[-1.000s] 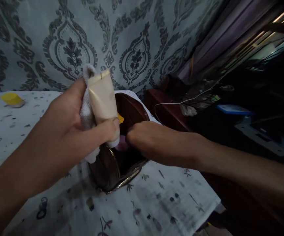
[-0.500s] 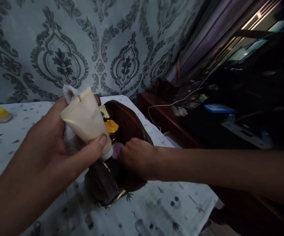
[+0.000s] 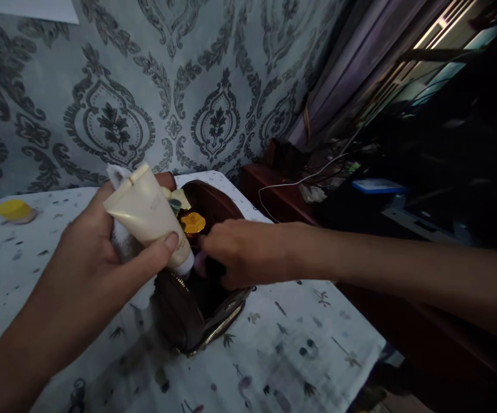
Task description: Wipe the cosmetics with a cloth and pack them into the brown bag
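Observation:
My left hand (image 3: 102,252) is closed around a cream squeeze tube (image 3: 147,212) with a white cap, tilted cap-down over the bag. A white cloth (image 3: 124,238) shows behind the tube, against the same hand. The brown zippered bag (image 3: 175,312) lies open on the table. My right hand (image 3: 235,249) reaches into its opening with fingers curled; what they hold, if anything, is hidden. Just beside those fingers is a pinkish round thing (image 3: 199,265), partly covered. Inside the bag, a bottle with an amber-gold cap (image 3: 193,222) sits near a pale container (image 3: 180,199).
A yellow-lidded small jar (image 3: 15,211) stands at the left on the patterned white tablecloth (image 3: 282,355). Behind is a patterned curtain (image 3: 171,92). To the right, a dark red wooden piece of furniture (image 3: 274,186) carries a white cable (image 3: 300,178) and a blue-edged object (image 3: 379,186).
My right hand has risen a little within the bag's opening, and its fingers cover more of the pinkish thing. My left hand keeps hold of the tube. The view has shifted slightly.

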`<state>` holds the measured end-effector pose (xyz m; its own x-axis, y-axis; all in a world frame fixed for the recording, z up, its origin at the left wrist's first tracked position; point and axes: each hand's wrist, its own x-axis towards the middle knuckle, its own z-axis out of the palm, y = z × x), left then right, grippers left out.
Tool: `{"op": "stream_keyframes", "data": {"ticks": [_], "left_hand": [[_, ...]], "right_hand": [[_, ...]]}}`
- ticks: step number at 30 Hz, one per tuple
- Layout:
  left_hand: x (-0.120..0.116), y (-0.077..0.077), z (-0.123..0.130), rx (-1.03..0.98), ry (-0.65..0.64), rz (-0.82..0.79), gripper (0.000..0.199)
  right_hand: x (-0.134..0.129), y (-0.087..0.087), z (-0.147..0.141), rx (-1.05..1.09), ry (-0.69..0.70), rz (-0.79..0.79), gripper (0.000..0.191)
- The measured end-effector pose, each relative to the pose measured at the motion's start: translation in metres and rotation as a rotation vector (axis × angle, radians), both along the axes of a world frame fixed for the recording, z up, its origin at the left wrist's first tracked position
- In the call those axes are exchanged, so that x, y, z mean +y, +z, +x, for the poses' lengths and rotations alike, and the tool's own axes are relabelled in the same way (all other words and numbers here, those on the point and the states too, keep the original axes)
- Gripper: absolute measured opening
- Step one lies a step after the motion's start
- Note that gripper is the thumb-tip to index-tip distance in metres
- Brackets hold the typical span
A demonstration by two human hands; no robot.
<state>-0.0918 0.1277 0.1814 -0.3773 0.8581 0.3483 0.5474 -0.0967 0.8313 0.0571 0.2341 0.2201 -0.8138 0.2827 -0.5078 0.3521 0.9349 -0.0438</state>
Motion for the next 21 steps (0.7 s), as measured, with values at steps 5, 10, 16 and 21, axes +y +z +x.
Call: {"op": "stream_keyframes", "data": {"ticks": [5, 10, 16, 21], "left_hand": [[-0.003, 0.000, 0.000, 0.012, 0.005, 0.024, 0.054], [-0.006, -0.001, 0.001, 0.037, 0.012, 0.031, 0.043], [-0.009, -0.006, 0.002, 0.127, 0.049, 0.120, 0.038], [-0.012, -0.006, 0.004, 0.138, 0.086, 0.130, 0.042]], "right_hand": [[0.019, 0.005, 0.004, 0.333, -0.120, 0.111, 0.029], [0.039, -0.012, -0.007, 0.392, -0.093, 0.186, 0.027], [0.045, -0.027, -0.011, 0.465, -0.081, 0.246, 0.030], [0.022, -0.023, -0.013, 0.565, -0.026, 0.244, 0.026]]}}
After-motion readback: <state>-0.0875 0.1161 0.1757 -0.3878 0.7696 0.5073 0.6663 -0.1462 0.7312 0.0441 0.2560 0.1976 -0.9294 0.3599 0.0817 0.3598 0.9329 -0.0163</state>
